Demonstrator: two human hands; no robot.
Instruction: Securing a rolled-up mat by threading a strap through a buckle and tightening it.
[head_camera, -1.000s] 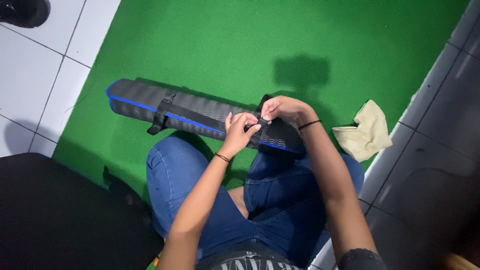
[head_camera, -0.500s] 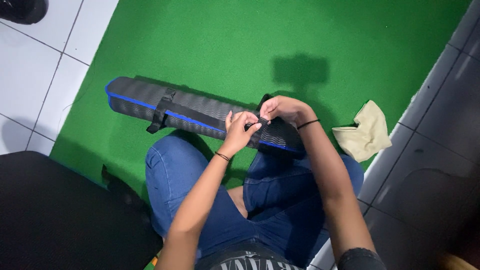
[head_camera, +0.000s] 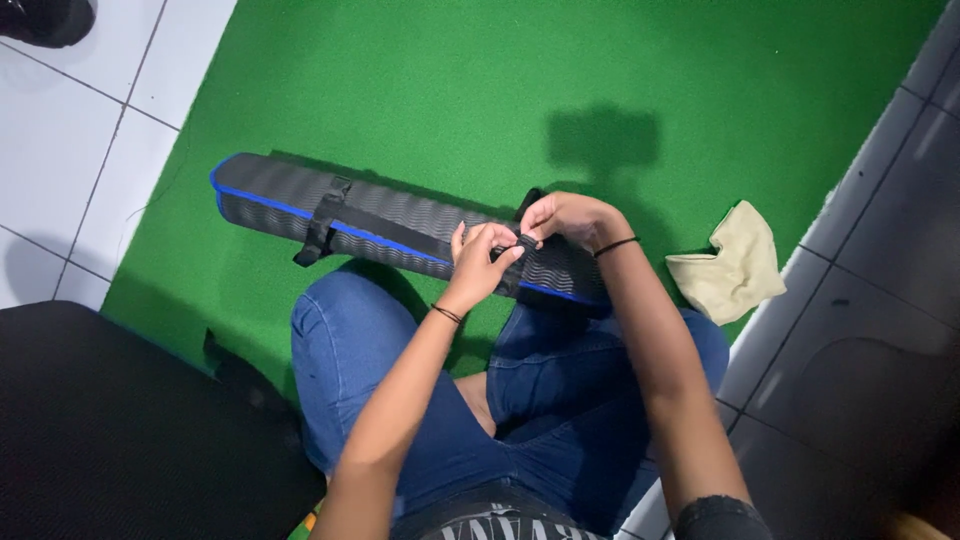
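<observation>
Seated person, head view down onto lap and floor. Work in hand, by the look of it: fastening the near strap around a long rolled black foam mat with wavy ridged texture and blue edge trim (head_camera: 400, 228).

Left hand (head_camera: 482, 262) and right hand (head_camera: 562, 218) are close together, fingertips meeting on the narrow black webbing strap (head_camera: 522, 243) that crosses the roll near its right end. Both pinch the strap; fingers curled, not splayed. Whether a buckle sits under the fingertips cannot be told (too small, covered by fingers).

To do this step well, judged from the pose: keep the roll pressed against the knees so it cannot unwind, pull the strap snug across the ridges before closing it, and keep it square to the roll, like the second black strap (head_camera: 322, 228) further left, which sits wrapped and looks fastened.

Position: the roll lies on the green artificial-turf mat (head_camera: 450, 90), running from upper left down to the right, its right end resting against the blue-jeaned knees (head_camera: 560, 350). Hands sit on top of that right end; the left end is well apart from them.

Nearby: a crumpled beige cloth (head_camera: 730, 265) on the turf, right of the right wrist, not touched.
</observation>
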